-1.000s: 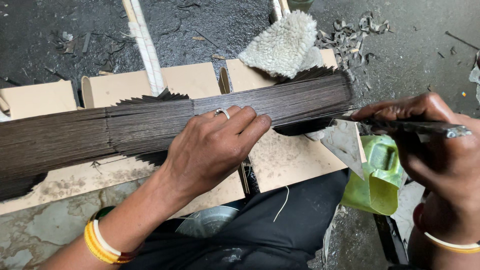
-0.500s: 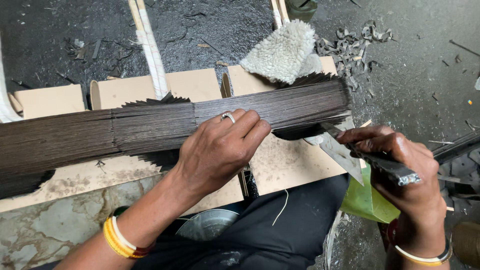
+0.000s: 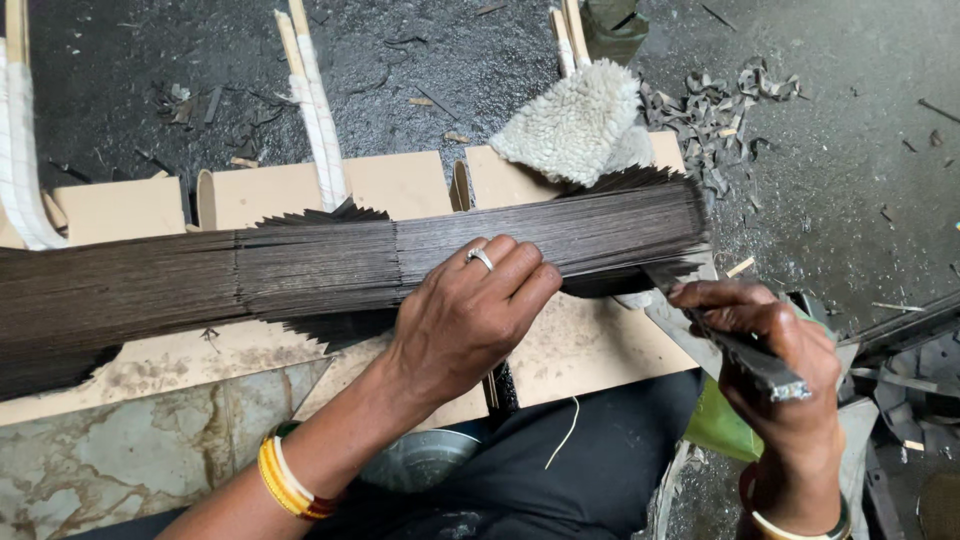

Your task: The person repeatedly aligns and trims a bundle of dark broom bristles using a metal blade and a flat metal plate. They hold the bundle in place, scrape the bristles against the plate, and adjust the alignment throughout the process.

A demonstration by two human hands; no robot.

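Observation:
A long row of thin dark strips [image 3: 300,265], stacked on edge, lies across pale boards [image 3: 590,350]. My left hand [image 3: 465,320], with a ring and yellow bangles at the wrist, presses flat on the strips near their right part. My right hand [image 3: 775,390] grips a flat metal blade [image 3: 700,320] whose tip reaches under the right end of the strips. Dark jagged strip ends stick out above and below the row.
A fluffy white pad [image 3: 575,125] lies behind the row's right end. Pale wrapped sticks [image 3: 315,120] lean at the back. Metal scraps [image 3: 720,105] litter the dark floor. A green object [image 3: 715,425] and a round metal bowl [image 3: 420,460] sit near my lap.
My right hand has turned and dropped, swinging the blade from level beside the strips to angled with its tip under their right end. The left hand has stayed pressed on the strips.

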